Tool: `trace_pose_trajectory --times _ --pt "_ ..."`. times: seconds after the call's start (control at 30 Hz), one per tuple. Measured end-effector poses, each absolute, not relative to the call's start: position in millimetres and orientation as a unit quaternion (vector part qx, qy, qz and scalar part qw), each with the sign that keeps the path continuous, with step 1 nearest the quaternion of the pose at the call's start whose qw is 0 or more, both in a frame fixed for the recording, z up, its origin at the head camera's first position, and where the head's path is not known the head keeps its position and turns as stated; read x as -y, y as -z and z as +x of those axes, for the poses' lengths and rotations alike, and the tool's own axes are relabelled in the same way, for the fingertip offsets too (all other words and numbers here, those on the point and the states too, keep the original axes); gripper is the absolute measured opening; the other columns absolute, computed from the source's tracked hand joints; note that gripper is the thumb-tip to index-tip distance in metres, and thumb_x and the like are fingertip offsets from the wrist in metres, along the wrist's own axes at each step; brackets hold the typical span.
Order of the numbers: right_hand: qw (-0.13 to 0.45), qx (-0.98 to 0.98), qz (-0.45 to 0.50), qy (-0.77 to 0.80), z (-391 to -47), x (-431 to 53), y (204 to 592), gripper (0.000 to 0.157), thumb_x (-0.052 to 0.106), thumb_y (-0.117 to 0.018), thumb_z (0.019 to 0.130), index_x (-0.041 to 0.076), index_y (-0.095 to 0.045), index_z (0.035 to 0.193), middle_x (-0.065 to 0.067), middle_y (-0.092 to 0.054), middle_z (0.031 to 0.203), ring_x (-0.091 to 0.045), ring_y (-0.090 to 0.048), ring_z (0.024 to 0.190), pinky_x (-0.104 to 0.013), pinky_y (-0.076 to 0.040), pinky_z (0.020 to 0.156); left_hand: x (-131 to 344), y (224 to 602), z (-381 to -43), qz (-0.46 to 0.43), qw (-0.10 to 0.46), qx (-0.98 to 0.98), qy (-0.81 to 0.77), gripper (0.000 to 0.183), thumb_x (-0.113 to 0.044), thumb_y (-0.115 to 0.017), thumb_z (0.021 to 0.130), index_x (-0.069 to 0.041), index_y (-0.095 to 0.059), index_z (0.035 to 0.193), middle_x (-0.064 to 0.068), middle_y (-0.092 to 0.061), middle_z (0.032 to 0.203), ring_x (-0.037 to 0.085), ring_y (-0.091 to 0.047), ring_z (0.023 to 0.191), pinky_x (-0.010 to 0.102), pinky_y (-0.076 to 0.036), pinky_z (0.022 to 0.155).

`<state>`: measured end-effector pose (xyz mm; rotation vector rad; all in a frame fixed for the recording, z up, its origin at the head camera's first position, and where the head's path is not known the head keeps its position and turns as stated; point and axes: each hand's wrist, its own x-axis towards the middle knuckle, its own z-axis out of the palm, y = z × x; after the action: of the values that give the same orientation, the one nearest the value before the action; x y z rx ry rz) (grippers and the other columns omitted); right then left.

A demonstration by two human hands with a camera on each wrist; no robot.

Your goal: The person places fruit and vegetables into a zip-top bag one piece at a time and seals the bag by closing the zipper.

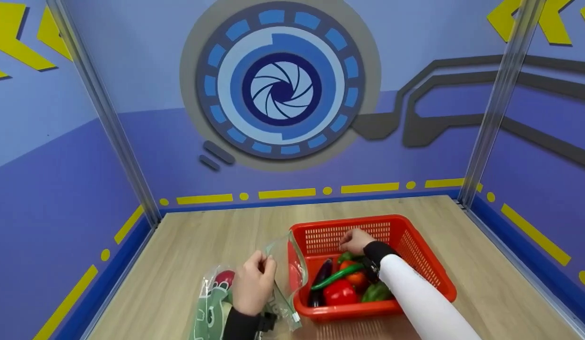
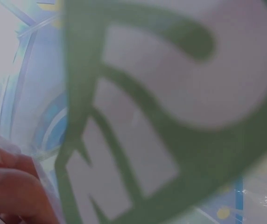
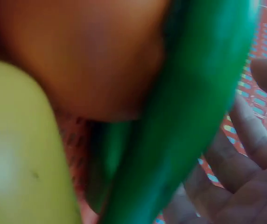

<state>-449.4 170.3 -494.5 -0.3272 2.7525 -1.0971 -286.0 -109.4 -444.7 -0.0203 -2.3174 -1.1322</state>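
Observation:
My left hand [image 1: 253, 283] pinches the rim of a clear zip bag [image 1: 299, 264], whose mouth gapes toward the basket. Green print with white letters [image 2: 138, 140] fills much of the left wrist view, and the fingers [image 2: 12, 182] show at its lower left. A red round item [image 1: 224, 278] lies inside the bag. My right hand [image 1: 357, 242] reaches into a red plastic basket [image 1: 368, 311], fingers bent and apart, nothing gripped. Beneath and beside it lie a long green pepper [image 1: 337, 276], a red bell pepper [image 1: 340, 293], an orange round vegetable [image 1: 356, 277] and a dark eggplant [image 1: 323, 271].
A green bumpy vegetable [image 1: 376, 292] sits in the basket's front right, partly under the forearm. Close to the right wrist camera is a yellow item [image 3: 21, 149]. The wooden table [image 1: 217, 236] is bounded by blue printed panels [image 1: 150, 141] and metal posts.

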Motion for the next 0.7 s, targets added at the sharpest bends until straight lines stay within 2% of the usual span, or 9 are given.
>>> trace_pose_trajectory --times 0.23,0.33,0.43,0.5,0.57,0.63,0.7 --pt "0.114 -0.928 -0.117 0.333 -447.3 -169.1 493.4 0.02 0.003 -0.066 0.088 -0.003 -0.073 0.106 -0.014 -0.073 0.103 -0.02 -0.064 0.087 -0.035 -0.053 0.077 110.4 443.6 -285.8 -0.005 0.27 0.865 0.423 0.03 -0.008 -0.063 0.092 -0.014 -0.045 0.068 -0.008 -0.035 0.06 0.006 -0.035 0.053 0.021 -0.027 0.053" --pt "0.135 -0.933 -0.132 0.305 -446.6 -169.6 492.8 0.028 -0.001 -0.059 0.084 -0.001 -0.074 0.107 -0.013 -0.073 0.105 -0.018 -0.061 0.082 -0.031 -0.05 0.071 110.6 443.9 -285.5 -0.006 0.271 0.864 0.424 0.03 -0.008 -0.063 0.092 -0.014 -0.045 0.068 -0.008 -0.034 0.06 0.006 -0.035 0.053 0.021 -0.027 0.053" --pt "0.149 -0.939 -0.136 0.279 -446.6 -169.1 492.8 0.032 -0.001 -0.057 0.083 0.002 -0.075 0.11 -0.013 -0.074 0.11 -0.02 -0.061 0.084 -0.03 -0.049 0.07 110.9 444.4 -285.1 -0.007 0.277 0.862 0.424 0.031 -0.008 -0.063 0.091 -0.014 -0.044 0.068 -0.009 -0.034 0.059 0.006 -0.034 0.053 0.021 -0.026 0.053" --pt "0.145 -0.943 -0.13 0.269 -446.1 -167.7 492.5 0.033 -0.002 -0.057 0.084 0.004 -0.076 0.111 -0.013 -0.074 0.113 -0.024 -0.063 0.094 -0.034 -0.05 0.077 111.1 444.8 -284.8 -0.008 0.283 0.861 0.423 0.031 -0.008 -0.063 0.091 -0.014 -0.044 0.067 -0.009 -0.033 0.059 0.005 -0.033 0.052 0.021 -0.026 0.053" --pt "0.133 -0.948 -0.12 0.263 -445.7 -165.9 492.9 0.031 -0.003 -0.059 0.084 0.004 -0.076 0.109 -0.013 -0.075 0.113 -0.031 -0.065 0.103 -0.041 -0.049 0.093 111.3 445.1 -284.8 -0.01 0.289 0.859 0.422 0.031 -0.008 -0.063 0.091 -0.015 -0.044 0.067 -0.01 -0.032 0.059 0.005 -0.032 0.052 0.021 -0.025 0.053" --pt "0.116 -0.954 -0.121 0.249 -444.6 -164.0 493.2 0.029 -0.004 -0.061 0.083 0.004 -0.078 0.106 -0.012 -0.076 0.11 -0.035 -0.066 0.11 -0.051 -0.041 0.107 111.5 445.2 -284.7 -0.013 0.293 0.859 0.42 0.031 -0.008 -0.062 0.09 -0.015 -0.043 0.066 -0.01 -0.032 0.059 0.004 -0.031 0.052 0.021 -0.025 0.053" --pt "0.101 -0.96 -0.129 0.228 -443.8 -162.5 493.5 0.025 -0.002 -0.062 0.082 0.004 -0.079 0.1 -0.01 -0.078 0.104 -0.035 -0.067 0.108 -0.058 -0.033 0.113 111.5 445.1 -284.6 -0.014 0.293 0.859 0.42 0.031 -0.008 -0.062 0.09 -0.014 -0.043 0.066 -0.01 -0.032 0.059 0.004 -0.031 0.052 0.021 -0.025 0.053"
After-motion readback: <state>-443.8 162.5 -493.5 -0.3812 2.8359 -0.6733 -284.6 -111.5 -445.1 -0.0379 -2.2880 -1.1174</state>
